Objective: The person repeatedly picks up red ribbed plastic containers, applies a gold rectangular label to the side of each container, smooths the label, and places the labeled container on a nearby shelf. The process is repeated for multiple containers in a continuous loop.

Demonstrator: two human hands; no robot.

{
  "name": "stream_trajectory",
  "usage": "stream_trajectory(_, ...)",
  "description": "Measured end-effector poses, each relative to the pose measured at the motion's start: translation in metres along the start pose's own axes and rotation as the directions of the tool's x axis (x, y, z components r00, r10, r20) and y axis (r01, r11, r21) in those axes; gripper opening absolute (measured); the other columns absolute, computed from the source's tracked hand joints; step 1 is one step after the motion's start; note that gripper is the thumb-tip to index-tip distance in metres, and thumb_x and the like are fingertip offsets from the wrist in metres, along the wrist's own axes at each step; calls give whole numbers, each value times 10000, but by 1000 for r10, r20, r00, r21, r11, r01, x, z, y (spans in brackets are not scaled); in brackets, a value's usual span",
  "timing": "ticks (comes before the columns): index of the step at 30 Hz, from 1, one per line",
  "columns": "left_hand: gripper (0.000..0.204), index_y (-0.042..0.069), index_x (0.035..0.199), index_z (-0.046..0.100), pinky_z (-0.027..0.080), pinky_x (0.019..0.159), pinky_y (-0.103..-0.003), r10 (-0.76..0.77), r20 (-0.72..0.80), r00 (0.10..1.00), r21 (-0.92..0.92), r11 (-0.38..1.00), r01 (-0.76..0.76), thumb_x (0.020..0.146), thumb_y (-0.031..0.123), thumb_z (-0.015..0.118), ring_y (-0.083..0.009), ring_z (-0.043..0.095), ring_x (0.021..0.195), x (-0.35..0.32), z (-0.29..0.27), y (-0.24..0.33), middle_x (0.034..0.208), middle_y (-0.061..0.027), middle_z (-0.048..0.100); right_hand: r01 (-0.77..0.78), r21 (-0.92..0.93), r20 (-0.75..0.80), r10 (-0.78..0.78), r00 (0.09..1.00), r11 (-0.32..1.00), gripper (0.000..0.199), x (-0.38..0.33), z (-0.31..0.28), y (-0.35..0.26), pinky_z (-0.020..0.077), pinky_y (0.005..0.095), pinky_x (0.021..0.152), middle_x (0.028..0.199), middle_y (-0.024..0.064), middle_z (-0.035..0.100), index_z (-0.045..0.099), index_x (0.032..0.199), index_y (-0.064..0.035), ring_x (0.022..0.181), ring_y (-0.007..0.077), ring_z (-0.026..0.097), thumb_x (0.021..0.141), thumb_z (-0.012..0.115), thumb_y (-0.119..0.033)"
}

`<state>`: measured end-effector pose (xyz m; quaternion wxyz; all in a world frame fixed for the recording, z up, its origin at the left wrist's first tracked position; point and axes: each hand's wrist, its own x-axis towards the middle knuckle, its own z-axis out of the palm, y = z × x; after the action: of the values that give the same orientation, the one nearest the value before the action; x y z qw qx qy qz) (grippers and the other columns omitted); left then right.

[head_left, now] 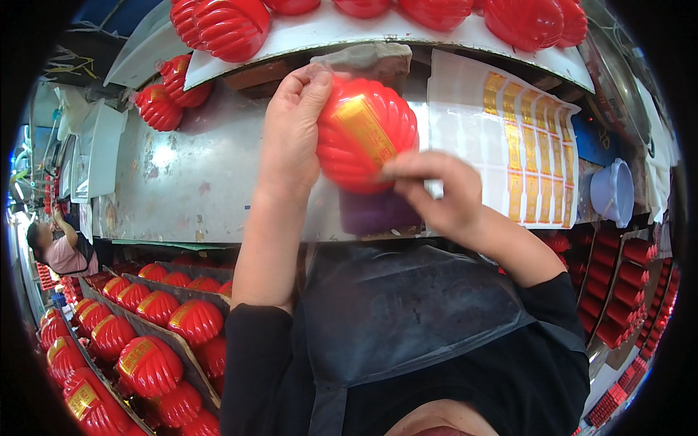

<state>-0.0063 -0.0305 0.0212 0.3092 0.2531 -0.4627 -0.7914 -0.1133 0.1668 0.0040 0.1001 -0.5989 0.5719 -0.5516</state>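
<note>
A glossy red, swirl-ribbed rounded ornament [342, 156] is held up over the worktable. My left hand [294, 116] is closed around its upper left side, thumb near the top. Across its front runs a slanted gold sticker [361, 127]. My right hand [443, 185], slightly blurred, has thumb and finger pinched at the sticker's lower right end. Whether that end is lifted or flat against the ornament is hidden by the fingers. A dark purple block or pad [374, 212] is under the ornament at the table's near edge.
Sticker sheets with gold labels [520, 145] lie on the right, beside a pale lilac bucket [612, 192]. Red ornaments fill a white shelf [392, 33] ahead; two more [160, 107] sit at far left. Crates of labelled ornaments [149, 367] stand lower left. Another person [69, 251] is far left.
</note>
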Motion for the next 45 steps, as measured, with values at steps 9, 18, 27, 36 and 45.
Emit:
stream_trajectory(9,251,-7,1235,595,584,961,-343,81,54,995,12,997,-81,1055,158,656,-195,699,1064,-17,15,-2,1179,-170,723,-205,122,-341,235,910,971,286,43,-11,2,574,313,851,1070,127,743,663,1188,-12,975,211,741,927,762,-76)
stream_trajectory(18,238,9,1231,599,569,952,-317,138,10,990,38,990,-138,1044,134,674,-163,692,1052,-30,23,-1,1164,-141,730,233,-485,-85,-310,947,843,277,53,-25,-9,604,328,743,986,151,778,750,1116,-22,850,241,770,846,787,31)
stream_trajectory(27,224,2,1237,599,519,1031,-324,234,106,967,104,964,-244,1022,41,650,-174,651,1154,-50,8,5,1194,-115,700,-270,-239,-313,189,931,933,252,49,-24,-9,578,304,857,1054,135,774,726,1202,4,955,168,742,962,724,-72)
stream_trajectory(36,206,-7,1221,602,521,1013,-297,536,-312,785,363,830,-423,1042,81,653,-157,663,1118,-34,-98,62,1192,-119,698,-543,309,-224,615,756,781,346,-1,-68,39,513,293,998,1231,93,698,651,1339,3,1136,159,657,1004,642,-82)
stream_trajectory(45,314,-54,1289,619,493,1068,-359,716,-397,575,687,647,-331,1035,124,673,-222,648,1189,37,-221,61,1283,-153,687,-590,232,-176,630,757,774,188,62,-105,32,459,240,837,959,20,677,708,954,-17,923,94,597,986,619,-180)
